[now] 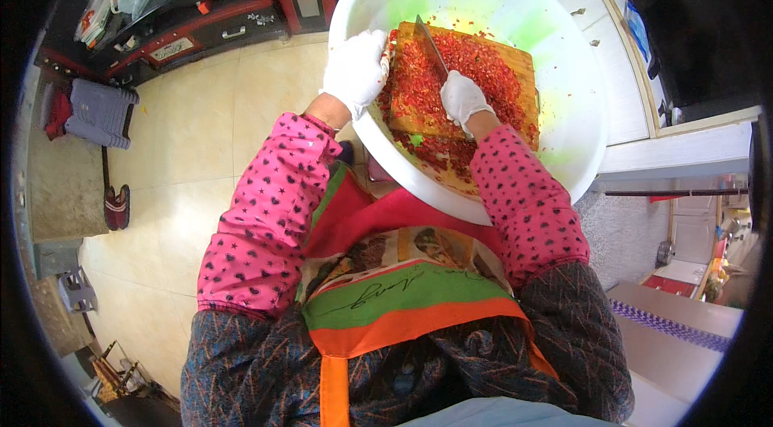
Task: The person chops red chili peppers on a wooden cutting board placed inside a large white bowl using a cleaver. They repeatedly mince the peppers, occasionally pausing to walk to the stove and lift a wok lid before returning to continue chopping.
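A large white plastic basin (574,125) stands before me, with a wooden cutting board (524,65) inside it. Finely chopped red chili peppers (483,65) cover much of the board and have spilled into the basin around it. My right hand (464,98), in a white glove, grips the handle of a kitchen knife (431,46). Its broad blade points away from me and rests among the peppers. My left hand (356,72), also gloved, is curled over the basin's left rim beside the board. Red bits cling near its fingertips, and its fingers are partly hidden.
White cabinets (616,59) stand close on the basin's right. A dark cabinet (235,28) with bags on top is at the far left. On the tiled floor (193,119) lie dark red shoes (116,208), near a grey plastic stool (99,113).
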Demonstrator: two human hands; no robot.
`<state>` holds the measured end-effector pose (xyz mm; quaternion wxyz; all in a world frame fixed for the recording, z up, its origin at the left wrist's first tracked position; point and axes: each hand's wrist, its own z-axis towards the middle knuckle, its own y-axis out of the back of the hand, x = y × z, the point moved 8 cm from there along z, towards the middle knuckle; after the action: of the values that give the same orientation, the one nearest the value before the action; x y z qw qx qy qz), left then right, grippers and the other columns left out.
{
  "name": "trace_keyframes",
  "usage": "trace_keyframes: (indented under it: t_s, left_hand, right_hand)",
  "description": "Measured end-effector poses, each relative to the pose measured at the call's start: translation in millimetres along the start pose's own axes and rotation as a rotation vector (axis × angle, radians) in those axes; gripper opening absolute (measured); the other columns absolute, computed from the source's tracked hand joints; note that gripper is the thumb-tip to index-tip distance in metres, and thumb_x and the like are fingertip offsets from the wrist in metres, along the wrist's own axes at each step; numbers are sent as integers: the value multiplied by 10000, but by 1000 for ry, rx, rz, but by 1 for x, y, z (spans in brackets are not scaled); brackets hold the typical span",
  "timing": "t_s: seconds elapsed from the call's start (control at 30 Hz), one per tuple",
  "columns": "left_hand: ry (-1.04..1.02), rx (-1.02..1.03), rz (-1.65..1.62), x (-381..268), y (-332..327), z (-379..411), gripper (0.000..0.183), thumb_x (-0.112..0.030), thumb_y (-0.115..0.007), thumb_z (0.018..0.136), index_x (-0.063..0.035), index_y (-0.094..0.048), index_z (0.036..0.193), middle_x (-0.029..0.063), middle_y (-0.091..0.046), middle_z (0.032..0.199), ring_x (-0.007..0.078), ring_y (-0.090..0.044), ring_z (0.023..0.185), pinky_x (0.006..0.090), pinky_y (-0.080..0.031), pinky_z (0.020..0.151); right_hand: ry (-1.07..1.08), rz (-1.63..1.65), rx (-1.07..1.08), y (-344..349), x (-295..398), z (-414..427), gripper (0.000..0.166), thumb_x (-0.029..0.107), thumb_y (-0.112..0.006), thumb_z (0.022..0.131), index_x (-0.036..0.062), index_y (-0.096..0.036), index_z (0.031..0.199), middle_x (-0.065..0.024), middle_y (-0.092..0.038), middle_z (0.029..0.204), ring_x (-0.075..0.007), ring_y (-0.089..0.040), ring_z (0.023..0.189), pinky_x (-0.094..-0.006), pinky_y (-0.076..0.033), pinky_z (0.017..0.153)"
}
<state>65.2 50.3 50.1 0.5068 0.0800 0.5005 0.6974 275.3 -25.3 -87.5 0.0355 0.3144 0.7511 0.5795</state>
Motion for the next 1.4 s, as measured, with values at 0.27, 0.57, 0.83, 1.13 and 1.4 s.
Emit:
trace_keyframes:
  t_s: [0.27,0.57,0.83,1.13,1.4]
  left_hand:
    - [-7,-2,-30,-5,1,-1,119,-117,-552,873,-41,-571,962,198,-635,895,400,-631,897,493,-488,826]
    - [6,10,13,-2,-1,-2,109,-118,-562,859,-44,-570,938,195,-634,886,406,-629,891,490,-487,830]
    - [20,30,17,2,-2,-2,88,-82,-541,888,-65,-573,969,173,-622,918,398,-609,898,474,-488,798]
    - [7,0,49,3,-1,0,86,-96,-550,895,-64,-573,972,173,-619,904,395,-611,893,479,-492,794]
    - [14,46,50,0,-4,-1,72,-92,-549,901,-76,-574,966,170,-625,906,395,-613,890,473,-497,798]
  right_hand:
    - [9,94,-143,19,-6,-4,269,181,-470,991,-53,-558,1091,-245,-702,891,-403,-711,858,-502,-567,769]
    - [105,15,-365,53,-5,-18,260,188,-483,998,-38,-550,1110,-240,-704,862,-387,-708,808,-497,-564,710]
    - [-18,425,-115,73,-10,-30,286,188,-432,1010,-58,-532,1116,-216,-687,812,-323,-700,670,-451,-561,602]
    - [-150,346,-27,51,-23,-20,259,192,-463,1020,-41,-556,1086,-178,-684,806,-282,-696,658,-420,-559,542]
    - [-19,24,-141,19,-21,-7,288,229,-534,965,-27,-587,1085,-296,-693,1007,-446,-679,995,-496,-555,835]
